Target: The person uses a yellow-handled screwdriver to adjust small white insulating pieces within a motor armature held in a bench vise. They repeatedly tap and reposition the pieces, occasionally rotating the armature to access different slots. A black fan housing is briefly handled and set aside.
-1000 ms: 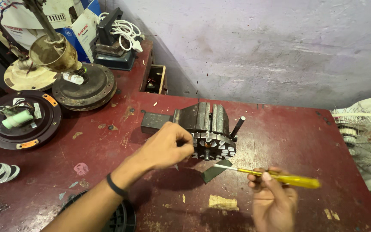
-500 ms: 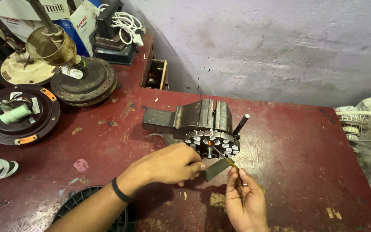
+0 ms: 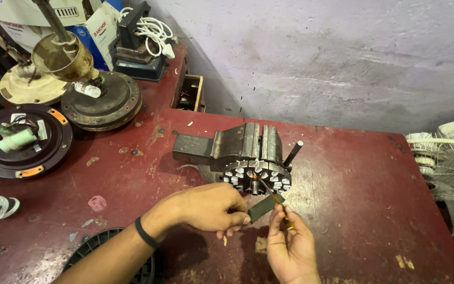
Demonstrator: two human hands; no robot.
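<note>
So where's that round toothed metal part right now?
The toothed stator core sits mid-table, clamped in the grey bench vise, just beyond the left hand and right hand.

Vise (image 3: pixel 243 144) sat mid-table (image 3: pixel 353 173), stator (image 3: pixel 257 176) clamped at its front; both hands just before it; fan motors (image 3: pixel 101 100) far left; box (image 3: pixel 189 93) behind, against wall (image 3: pixel 316 58)
</note>
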